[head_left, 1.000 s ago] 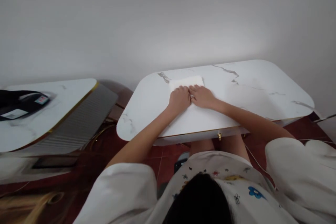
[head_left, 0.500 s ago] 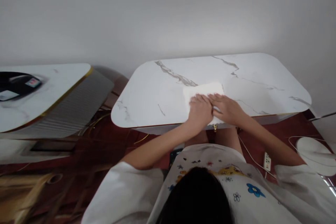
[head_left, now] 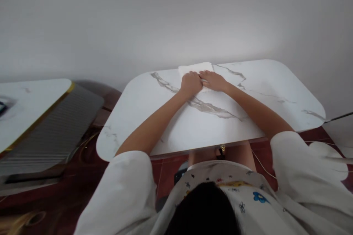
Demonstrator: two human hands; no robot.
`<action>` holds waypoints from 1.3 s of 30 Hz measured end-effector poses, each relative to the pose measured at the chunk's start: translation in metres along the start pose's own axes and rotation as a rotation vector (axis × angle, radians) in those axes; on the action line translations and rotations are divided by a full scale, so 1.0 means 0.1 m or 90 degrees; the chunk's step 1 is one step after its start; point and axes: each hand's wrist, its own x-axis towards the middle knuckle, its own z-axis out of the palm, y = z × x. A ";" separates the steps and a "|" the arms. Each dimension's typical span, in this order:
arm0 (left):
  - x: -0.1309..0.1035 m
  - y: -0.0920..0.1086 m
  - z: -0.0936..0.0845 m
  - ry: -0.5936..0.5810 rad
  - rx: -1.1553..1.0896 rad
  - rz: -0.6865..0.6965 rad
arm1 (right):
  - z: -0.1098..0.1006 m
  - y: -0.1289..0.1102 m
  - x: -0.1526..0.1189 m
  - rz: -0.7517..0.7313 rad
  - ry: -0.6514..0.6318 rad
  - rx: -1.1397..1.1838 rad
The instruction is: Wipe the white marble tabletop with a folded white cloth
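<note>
A folded white cloth (head_left: 196, 67) lies flat on a white marble-patterned tabletop (head_left: 176, 125), close to its back edge by the wall. My left hand (head_left: 191, 82) rests on the cloth, palm down, with its fingers stretched forward and held near each other. Beside it, my right hand (head_left: 213, 80) presses on the same cloth with fingers laid flat, its fingertips touching the left hand. Neither hand is wrapped round the cloth. The palms and part of the cloth under them are hidden.
A plain wall (head_left: 165, 18) stands right behind the table. To the left is a second marble-topped cabinet (head_left: 35, 99) with a gold edge and a ribbed grey side. A white round object (head_left: 325, 150) and a white cable (head_left: 263, 163) are at the lower right.
Both hands have slid the cloth away from me and slightly left, from near the front edge to the back edge. The view has shifted a little, and the arms now reach further.
</note>
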 end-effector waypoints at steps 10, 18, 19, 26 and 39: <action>0.50 0.24 0.12 0.038 -0.036 0.022 | 0.07 0.38 -0.06 0.134 0.061 -0.035; -0.23 0.61 -0.13 0.001 0.007 0.104 | -0.05 -0.16 -0.83 0.170 0.038 -0.060; -0.38 0.65 -0.17 -0.012 0.021 0.097 | -0.06 -0.26 -0.94 0.159 0.033 -0.055; -1.63 0.98 -0.39 -0.061 0.077 -0.040 | -0.08 -0.99 -1.76 0.048 0.035 0.026; -1.38 1.82 -0.33 -0.065 0.066 0.033 | -0.06 -0.32 -2.46 0.077 0.084 0.042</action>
